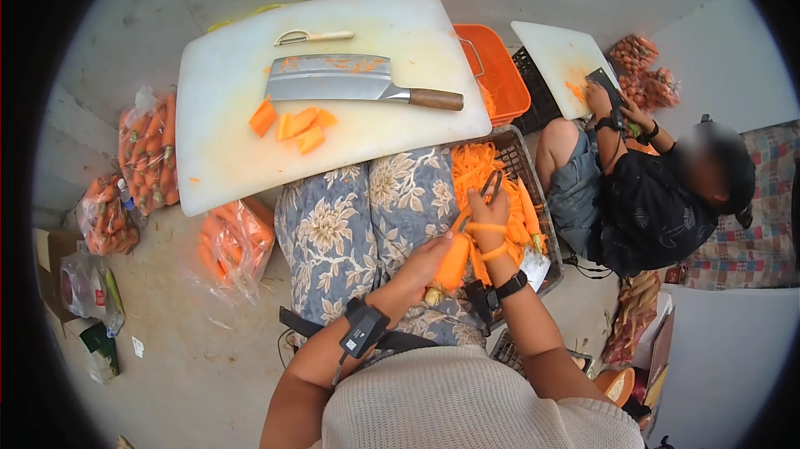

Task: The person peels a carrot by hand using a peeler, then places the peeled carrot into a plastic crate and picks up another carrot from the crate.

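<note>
My left hand point(423, 270) grips a thick orange carrot point(452, 264) over my lap, its stem end pointing towards me. Close beside it, my right hand point(490, 217) is closed around a peeler point(495, 186), part of which is hidden by the fingers. Strips of carrot peel point(490, 251) hang over my right wrist. Beneath and beyond this hand stands a dark plastic crate point(523, 167) holding orange peel and several carrots point(528, 214).
A white cutting board point(225, 74) before me bears a cleaver point(329, 78), a second peeler point(321, 36) and carrot chunks point(304, 126). An orange bin point(508, 74) stands right of it. Bagged carrots point(148, 149) lie left. At right, a person point(658, 199) cuts at another board point(554, 45).
</note>
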{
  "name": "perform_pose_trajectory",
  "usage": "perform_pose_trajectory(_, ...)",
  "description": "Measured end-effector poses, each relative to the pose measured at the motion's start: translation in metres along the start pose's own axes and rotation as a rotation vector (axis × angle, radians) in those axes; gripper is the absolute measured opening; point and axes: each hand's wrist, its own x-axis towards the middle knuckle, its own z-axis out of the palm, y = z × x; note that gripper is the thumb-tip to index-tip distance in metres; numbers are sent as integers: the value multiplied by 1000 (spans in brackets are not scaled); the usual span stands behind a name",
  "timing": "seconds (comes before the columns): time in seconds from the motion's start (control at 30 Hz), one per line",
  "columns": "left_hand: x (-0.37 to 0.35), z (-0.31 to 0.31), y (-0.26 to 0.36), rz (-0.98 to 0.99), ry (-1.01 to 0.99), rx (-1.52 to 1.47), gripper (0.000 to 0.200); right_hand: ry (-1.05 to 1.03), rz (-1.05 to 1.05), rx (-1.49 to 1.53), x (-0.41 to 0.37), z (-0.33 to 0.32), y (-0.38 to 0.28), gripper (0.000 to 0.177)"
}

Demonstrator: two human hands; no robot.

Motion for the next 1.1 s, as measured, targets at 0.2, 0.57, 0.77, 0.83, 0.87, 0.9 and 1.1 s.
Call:
perform_pose_trajectory(0.2,0,-1,2,-46,-33,-88,43,181,32,-112,46,22,66,23)
perform_pose_trajectory(0.57,-2,0,0,-83,16,-75,43,38,699,21,61,3,57,45)
perform_pose_trajectory(0.77,1,-7,-2,-31,-107,9,44,80,726,122,45,-9,86,28)
perform_pose_trajectory(0.83,-2,-7,0,-79,-84,-21,45,116,689,261,31,-8,98,26)
perform_pose_trajectory(0.87,-1,-7,-1,-80,-83,-23,45,158,663,395,24,-7,106,25)
perform_pose_trajectory(0.9,1,-8,-2,-83,-105,-71,45,161,667,395,19,-9,99,25)
perform_pose_trajectory(1.1,1,-9,-5,-85,-128,-178,46,294,137,389,-28,-30,-21,40)
